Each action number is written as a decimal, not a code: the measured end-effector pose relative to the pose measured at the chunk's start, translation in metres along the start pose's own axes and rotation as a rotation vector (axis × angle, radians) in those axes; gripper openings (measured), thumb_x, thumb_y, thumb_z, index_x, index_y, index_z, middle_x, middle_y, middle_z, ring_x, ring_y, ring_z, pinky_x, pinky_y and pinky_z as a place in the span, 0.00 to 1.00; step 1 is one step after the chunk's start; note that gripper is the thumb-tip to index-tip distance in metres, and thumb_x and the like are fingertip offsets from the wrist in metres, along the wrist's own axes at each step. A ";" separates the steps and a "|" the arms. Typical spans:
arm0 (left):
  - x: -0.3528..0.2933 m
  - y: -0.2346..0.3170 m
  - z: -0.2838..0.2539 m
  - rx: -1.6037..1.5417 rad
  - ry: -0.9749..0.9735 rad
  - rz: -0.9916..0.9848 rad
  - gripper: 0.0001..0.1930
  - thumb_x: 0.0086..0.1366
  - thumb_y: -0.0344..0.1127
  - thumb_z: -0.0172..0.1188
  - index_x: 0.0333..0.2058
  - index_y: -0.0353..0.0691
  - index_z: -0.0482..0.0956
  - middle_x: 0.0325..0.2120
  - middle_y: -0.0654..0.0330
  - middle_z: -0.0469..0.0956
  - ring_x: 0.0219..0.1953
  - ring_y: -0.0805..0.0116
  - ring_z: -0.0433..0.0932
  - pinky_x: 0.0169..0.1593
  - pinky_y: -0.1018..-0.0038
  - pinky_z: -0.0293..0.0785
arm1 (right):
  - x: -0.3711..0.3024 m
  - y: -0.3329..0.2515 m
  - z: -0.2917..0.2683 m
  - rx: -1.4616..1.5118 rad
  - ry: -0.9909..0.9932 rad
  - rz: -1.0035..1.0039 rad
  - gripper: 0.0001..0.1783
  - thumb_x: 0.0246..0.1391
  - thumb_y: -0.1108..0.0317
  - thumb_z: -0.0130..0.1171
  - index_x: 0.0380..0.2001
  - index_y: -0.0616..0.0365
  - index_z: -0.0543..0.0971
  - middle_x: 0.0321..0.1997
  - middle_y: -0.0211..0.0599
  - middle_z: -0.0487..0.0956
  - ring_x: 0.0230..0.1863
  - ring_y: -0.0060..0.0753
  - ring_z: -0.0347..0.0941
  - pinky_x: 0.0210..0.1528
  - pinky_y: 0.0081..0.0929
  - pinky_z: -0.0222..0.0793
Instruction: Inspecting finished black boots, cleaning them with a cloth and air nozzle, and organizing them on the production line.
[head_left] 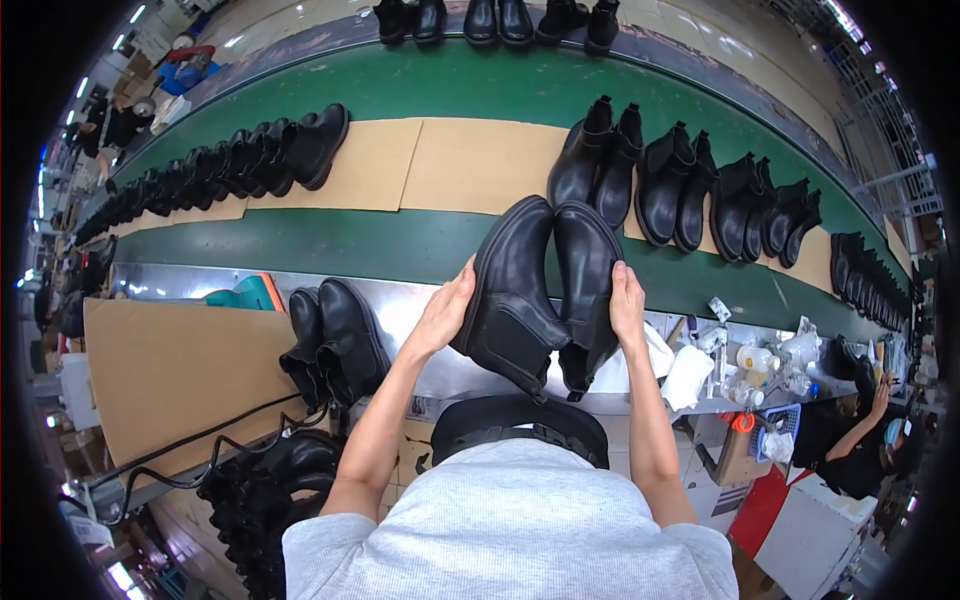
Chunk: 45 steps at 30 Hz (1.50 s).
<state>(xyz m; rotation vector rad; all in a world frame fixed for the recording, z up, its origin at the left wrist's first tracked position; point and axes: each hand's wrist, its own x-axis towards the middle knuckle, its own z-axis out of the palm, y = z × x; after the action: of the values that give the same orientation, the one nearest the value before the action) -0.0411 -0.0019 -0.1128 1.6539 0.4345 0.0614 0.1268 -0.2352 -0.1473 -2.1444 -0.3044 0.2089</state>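
Grey fabric is forming the person's shirt (510, 525) at the near edge. Beyond it, the left grip (448, 312) and right grip (627, 303) are clamping a pair of black boots (510, 255) between them, one at each outer side, above the shiny metal tabletop (408, 318). Rounded toes are pointing away, shafts toward the body; the smooth, leather-like uppers are catching light, while a matte panel is interrupting the left boot's side. Leftward, a second pair (350, 335) is resting beside a flat brown cardboard sheet (180, 370); plastic bottles (757, 358) are crowding the right. Farther out, cardboard strips (485, 165) are covering part of a green surface (450, 240), glossy boots (667, 185) standing along them. Farthest, more boots (482, 20) are lining the back.
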 end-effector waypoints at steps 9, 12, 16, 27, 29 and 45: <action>0.009 0.031 -0.004 -0.444 -0.115 -0.236 0.37 0.61 0.51 0.55 0.59 0.29 0.55 0.52 0.48 0.68 0.54 0.63 0.68 0.54 0.69 0.66 | 0.001 -0.023 -0.008 0.895 -0.585 0.696 0.29 0.59 0.44 0.41 0.49 0.58 0.72 0.44 0.34 0.77 0.44 0.31 0.74 0.49 0.25 0.66; 0.016 0.025 0.012 -0.889 0.024 -0.337 0.28 0.59 0.50 0.57 0.50 0.33 0.67 0.43 0.55 0.74 0.46 0.67 0.75 0.47 0.70 0.73 | -0.009 -0.058 -0.004 1.245 -0.572 0.583 0.24 0.59 0.51 0.45 0.50 0.57 0.70 0.45 0.32 0.77 0.47 0.27 0.73 0.51 0.27 0.66; 0.029 0.027 0.018 -1.036 0.184 -0.549 0.21 0.57 0.53 0.59 0.38 0.40 0.73 0.32 0.59 0.76 0.35 0.68 0.75 0.39 0.74 0.73 | 0.013 -0.049 0.017 1.221 -0.556 0.727 0.29 0.52 0.43 0.53 0.46 0.58 0.73 0.45 0.35 0.77 0.47 0.31 0.73 0.51 0.30 0.66; 0.029 0.014 0.023 -1.087 0.283 -0.667 0.21 0.57 0.54 0.58 0.36 0.39 0.73 0.31 0.59 0.74 0.32 0.70 0.73 0.36 0.75 0.72 | 0.015 -0.044 0.025 1.198 -0.483 0.866 0.24 0.50 0.47 0.58 0.39 0.58 0.76 0.36 0.33 0.80 0.39 0.26 0.76 0.42 0.26 0.71; 0.020 0.019 0.024 -1.057 0.218 -0.670 0.20 0.58 0.50 0.55 0.39 0.38 0.73 0.34 0.57 0.75 0.35 0.68 0.74 0.41 0.70 0.72 | 0.009 -0.039 0.019 1.172 -0.580 0.830 0.22 0.51 0.50 0.57 0.39 0.58 0.75 0.35 0.34 0.79 0.37 0.26 0.76 0.41 0.26 0.72; 0.051 -0.073 0.047 0.676 0.340 -0.696 0.60 0.39 0.60 0.67 0.59 0.27 0.41 0.58 0.34 0.50 0.55 0.37 0.61 0.53 0.54 0.64 | 0.000 -0.010 0.078 -0.488 -0.555 0.217 0.66 0.29 0.35 0.64 0.55 0.84 0.50 0.55 0.73 0.60 0.53 0.60 0.66 0.54 0.32 0.65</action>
<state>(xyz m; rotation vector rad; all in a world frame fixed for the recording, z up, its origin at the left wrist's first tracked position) 0.0018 -0.0254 -0.2012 2.0554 1.3851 -0.3643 0.1047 -0.1687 -0.1825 -2.5699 -0.4760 0.9453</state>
